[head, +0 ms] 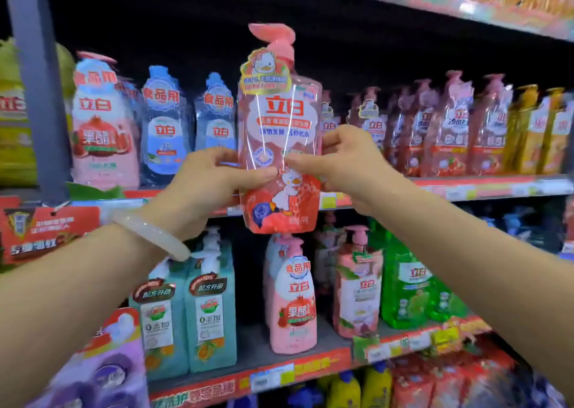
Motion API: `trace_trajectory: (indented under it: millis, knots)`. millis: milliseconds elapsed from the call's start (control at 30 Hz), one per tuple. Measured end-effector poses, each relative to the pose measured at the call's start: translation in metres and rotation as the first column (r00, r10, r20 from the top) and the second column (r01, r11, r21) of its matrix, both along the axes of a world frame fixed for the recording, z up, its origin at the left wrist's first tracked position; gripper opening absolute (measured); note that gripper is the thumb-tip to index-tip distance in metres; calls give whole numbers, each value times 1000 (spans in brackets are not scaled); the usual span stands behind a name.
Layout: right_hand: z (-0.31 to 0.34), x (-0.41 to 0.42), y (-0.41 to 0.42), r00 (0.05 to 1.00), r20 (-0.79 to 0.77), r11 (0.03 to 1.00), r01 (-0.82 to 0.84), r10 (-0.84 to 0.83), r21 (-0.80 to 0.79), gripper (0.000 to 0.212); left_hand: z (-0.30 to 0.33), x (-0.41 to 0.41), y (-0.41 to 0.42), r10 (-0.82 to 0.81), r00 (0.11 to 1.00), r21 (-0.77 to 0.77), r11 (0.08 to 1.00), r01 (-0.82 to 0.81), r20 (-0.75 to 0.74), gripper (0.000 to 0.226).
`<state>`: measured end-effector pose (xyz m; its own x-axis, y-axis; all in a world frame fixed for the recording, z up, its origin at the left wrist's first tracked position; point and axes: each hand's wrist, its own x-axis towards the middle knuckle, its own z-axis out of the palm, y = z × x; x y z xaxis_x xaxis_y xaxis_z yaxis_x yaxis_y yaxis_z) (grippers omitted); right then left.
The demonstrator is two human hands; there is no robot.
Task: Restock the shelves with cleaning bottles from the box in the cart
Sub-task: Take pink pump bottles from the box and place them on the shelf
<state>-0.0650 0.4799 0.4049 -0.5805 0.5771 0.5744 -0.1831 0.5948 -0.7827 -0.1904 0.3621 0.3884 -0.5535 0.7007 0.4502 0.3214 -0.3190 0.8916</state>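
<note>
A pink-red pump bottle with a duck on its label is held upright in front of the middle shelf. My left hand grips its left side, thumb across the front. My right hand grips its right side, thumb on the label. The bottle's base hangs below the shelf's front edge, before a gap between blue bottles on the left and red bottles on the right. The cart and box are out of view.
The lower shelf carries teal, pink and green pump bottles. Yellow bottles stand at the middle shelf's far right. A grey upright post rises at left. Another shelf runs overhead.
</note>
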Motion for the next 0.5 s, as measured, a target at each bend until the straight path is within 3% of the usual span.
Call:
trace_trajectory:
  millis: [67, 167, 267, 400, 500]
  knots:
    - [20, -2, 31, 1000, -31, 1000, -4, 3, -27, 14, 20, 2, 32, 9, 1000, -6, 1000, -9, -11, 30]
    - [41, -7, 73, 999, -42, 997, 29, -32, -66, 49, 42, 4, 83, 33, 999, 1, 999, -33, -23, 22]
    - [54, -9, 120, 998, -45, 998, 47, -49, -48, 31, 55, 2, 132, 53, 998, 9, 999, -53, -42, 34]
    - [57, -15, 180, 997, -57, 997, 46, -50, -61, 36, 59, -6, 193, 64, 994, -21, 998, -66, -89, 31]
    - [52, -23, 223, 998, -54, 998, 40, -43, -48, 17, 55, -12, 233, 61, 988, -61, 996, -70, -139, 29]
